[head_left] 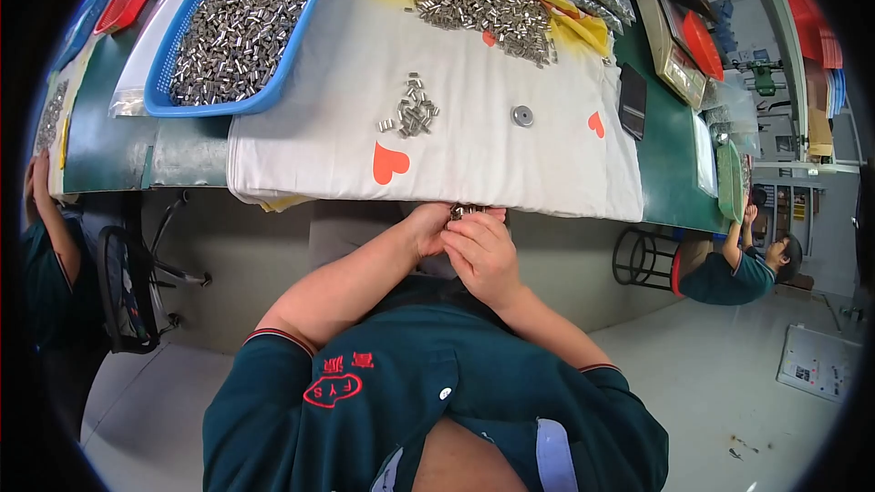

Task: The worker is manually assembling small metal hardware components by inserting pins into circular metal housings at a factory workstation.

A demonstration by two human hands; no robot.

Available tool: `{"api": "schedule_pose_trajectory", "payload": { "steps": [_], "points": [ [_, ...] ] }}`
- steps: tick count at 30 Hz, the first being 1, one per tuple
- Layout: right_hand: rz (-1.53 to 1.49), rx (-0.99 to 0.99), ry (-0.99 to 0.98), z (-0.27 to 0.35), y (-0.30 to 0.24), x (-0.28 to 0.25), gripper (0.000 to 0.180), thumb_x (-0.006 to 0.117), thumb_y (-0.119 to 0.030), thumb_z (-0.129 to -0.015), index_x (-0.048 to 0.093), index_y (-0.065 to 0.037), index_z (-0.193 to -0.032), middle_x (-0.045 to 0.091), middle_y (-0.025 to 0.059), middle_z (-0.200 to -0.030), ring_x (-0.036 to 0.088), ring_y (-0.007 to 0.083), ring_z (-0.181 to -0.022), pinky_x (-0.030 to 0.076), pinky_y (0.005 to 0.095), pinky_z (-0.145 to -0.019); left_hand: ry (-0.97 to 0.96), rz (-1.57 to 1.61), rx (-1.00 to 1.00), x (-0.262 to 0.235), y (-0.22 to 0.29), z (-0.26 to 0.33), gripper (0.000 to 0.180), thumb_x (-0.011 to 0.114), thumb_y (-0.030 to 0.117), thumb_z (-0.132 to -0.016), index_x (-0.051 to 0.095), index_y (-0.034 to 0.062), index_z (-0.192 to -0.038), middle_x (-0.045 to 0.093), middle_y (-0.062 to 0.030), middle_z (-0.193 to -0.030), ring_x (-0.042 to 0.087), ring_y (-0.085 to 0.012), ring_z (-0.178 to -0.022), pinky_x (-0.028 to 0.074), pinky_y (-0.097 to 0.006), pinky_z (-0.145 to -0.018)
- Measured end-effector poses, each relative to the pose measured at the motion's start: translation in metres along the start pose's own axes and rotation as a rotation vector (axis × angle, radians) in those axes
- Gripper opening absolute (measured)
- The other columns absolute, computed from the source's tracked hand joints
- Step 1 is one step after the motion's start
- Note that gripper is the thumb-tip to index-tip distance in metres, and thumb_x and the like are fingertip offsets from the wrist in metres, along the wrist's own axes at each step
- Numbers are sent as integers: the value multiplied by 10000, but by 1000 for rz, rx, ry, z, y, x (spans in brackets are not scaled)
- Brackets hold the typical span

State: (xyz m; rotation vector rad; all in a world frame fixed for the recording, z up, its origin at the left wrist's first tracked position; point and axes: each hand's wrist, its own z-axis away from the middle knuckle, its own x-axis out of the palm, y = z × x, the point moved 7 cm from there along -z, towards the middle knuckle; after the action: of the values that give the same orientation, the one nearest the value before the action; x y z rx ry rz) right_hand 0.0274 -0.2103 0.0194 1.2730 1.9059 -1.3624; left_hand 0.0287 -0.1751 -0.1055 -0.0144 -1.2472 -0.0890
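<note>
Left hand (432,230): at the clock's centre, just by the near edge of the surface (679,164); grip curled round small metal pieces (467,210), partly hidden there.
Right hand (486,251): touching the left hand from four o'clock; grip bent over the same pieces; whether clamped on one, cannot tell.
White cloth (310,150): spread over the surface, near edge running from nine to three o'clock past the hands.
Small pile (415,114): lying loose at eleven, well in from the near edge, with bare cloth around.
Round metal part (521,117): standing apart at one, with open cloth on every side.
Large heap (483,14): spread at twelve, well beyond the small pile.
Blue basket (219,109): filled with metal cylinders (241,36), at half past ten, near the cloth's left edge.
Dark flat slab (633,102): lying between one and two, at the cloth's right edge.
Co-worker (729,278): seated at three, well apart.
</note>
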Motion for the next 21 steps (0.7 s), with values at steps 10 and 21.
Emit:
{"api": "schedule_pose_trajectory", "payload": {
  "steps": [10, 21],
  "points": [
    [-64, 22, 135, -116, 33, 5, 199, 564, -76, -757, 588, -8, -943, 575, 153, -991, 533, 304, -940, 425, 366, -814, 256, -44, -25, -24, 13, 33, 280, 395, 202, -911, 516, -16, -1038, 593, -128, -938, 603, -219, -849, 523, -351, -751],
    [37, 105, 70, -141, 11, 66, 278, 590, -169, -756, 589, 34, -947, 548, 170, -999, 479, 312, -983, 384, 372, -857, 315, 1, 123, -37, 44, 73, 284, 354, 207, -923, 499, 9, -1066, 584, -134, -953, 614, -228, -834, 542, -356, -704]
  ]
}}
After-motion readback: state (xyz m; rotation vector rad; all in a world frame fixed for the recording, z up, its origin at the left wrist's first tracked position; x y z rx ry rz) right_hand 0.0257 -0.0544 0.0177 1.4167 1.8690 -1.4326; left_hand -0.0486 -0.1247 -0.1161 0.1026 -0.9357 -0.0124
